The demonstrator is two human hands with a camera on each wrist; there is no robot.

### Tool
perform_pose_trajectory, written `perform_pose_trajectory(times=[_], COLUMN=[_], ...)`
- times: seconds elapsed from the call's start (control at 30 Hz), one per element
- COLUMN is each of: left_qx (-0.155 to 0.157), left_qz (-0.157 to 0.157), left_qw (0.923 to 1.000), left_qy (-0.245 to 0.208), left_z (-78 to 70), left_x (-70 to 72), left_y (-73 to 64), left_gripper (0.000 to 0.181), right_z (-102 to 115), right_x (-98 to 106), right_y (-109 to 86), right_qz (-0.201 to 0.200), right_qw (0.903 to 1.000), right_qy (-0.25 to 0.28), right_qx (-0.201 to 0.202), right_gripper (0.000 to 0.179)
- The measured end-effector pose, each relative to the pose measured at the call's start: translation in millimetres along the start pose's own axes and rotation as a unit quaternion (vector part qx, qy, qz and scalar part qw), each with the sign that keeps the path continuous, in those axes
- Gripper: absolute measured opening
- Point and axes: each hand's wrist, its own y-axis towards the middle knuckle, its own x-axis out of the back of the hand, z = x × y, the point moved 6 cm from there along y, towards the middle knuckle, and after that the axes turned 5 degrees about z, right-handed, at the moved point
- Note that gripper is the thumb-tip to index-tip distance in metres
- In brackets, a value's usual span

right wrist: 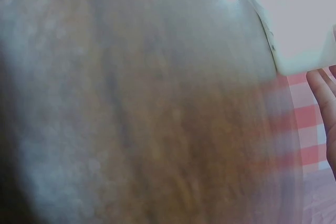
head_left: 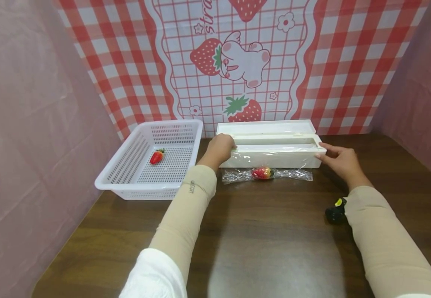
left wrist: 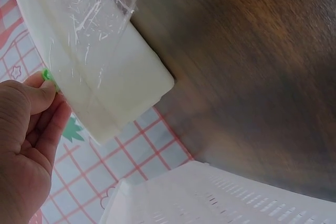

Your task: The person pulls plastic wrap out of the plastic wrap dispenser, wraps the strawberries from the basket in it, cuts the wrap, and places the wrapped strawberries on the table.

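A long white cling film dispenser [head_left: 271, 159] stands at the back of the table with its lid raised. Clear film [left wrist: 86, 30] hangs over its front. My left hand [head_left: 220, 149] is at the dispenser's left end; in the left wrist view its thumb and fingers pinch a small green tab [left wrist: 48, 77] at the edge. At the other end, my right hand [head_left: 342, 161] holds the corner between thumb and fingers; the right wrist view catches only part of the fingers. Just in front lies a red strawberry [head_left: 263, 173] in crumpled clear film, its ends spread sideways.
A white perforated basket [head_left: 105, 180] stands at the left, with another strawberry [head_left: 157, 157] inside. Beside the right sleeve sits a small black thing with a yellow patch [head_left: 335, 213]. Behind everything hangs a red checked strawberry-print cloth [head_left: 126, 54], with pink cloth at both sides.
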Motion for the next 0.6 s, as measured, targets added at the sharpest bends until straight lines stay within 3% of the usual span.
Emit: perform_pose_trajectory(times=[0.6], left_qx=[0.004], left_qz=[-0.013], left_qw=[0.9999], left_qy=[0.004], left_z=[10.7], left_x=[1.5], left_y=[-6.4], left_gripper=[0.017], right_z=[-0.4], right_x=[1.0], right_y=[-1.5], right_qz=[-0.007], right_qw=[1.0000], right_qy=[0.005], right_qx=[0.005], right_gripper=[0.058])
